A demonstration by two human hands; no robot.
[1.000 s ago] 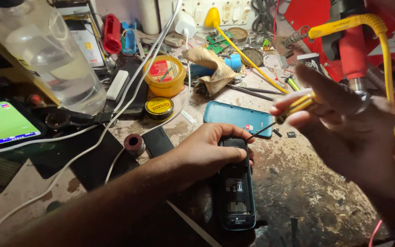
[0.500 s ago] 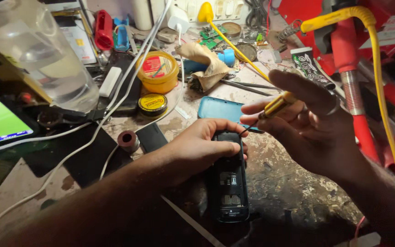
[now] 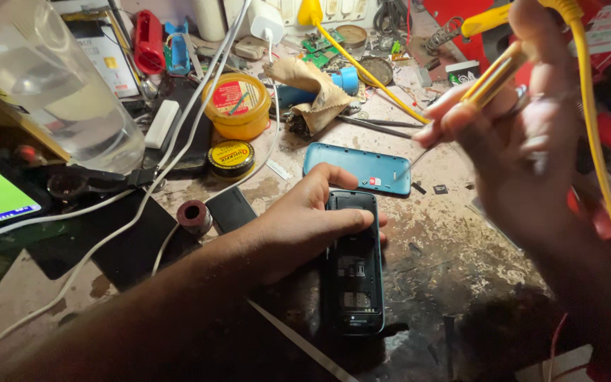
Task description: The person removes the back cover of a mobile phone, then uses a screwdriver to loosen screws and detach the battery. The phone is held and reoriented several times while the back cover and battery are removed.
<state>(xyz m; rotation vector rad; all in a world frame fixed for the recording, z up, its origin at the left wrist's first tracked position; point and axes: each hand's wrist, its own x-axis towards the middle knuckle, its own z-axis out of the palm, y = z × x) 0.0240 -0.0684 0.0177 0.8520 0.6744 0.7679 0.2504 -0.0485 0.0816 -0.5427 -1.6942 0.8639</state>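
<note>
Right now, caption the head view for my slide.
Left hand steadies an opened phone on the workbench; right hand lifts a yellow-handled tool.

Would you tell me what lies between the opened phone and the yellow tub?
In the head view, the blue back cover lies between the opened phone and the yellow tub.

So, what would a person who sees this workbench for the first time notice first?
Most likely the opened phone with its back removed, at the centre of the bench, pinned flat by the left hand. Just behind it lies its blue back cover. On the right, the right hand is raised above the bench, holding a yellow-handled soldering iron whose thin tip points down toward the cover.
</note>
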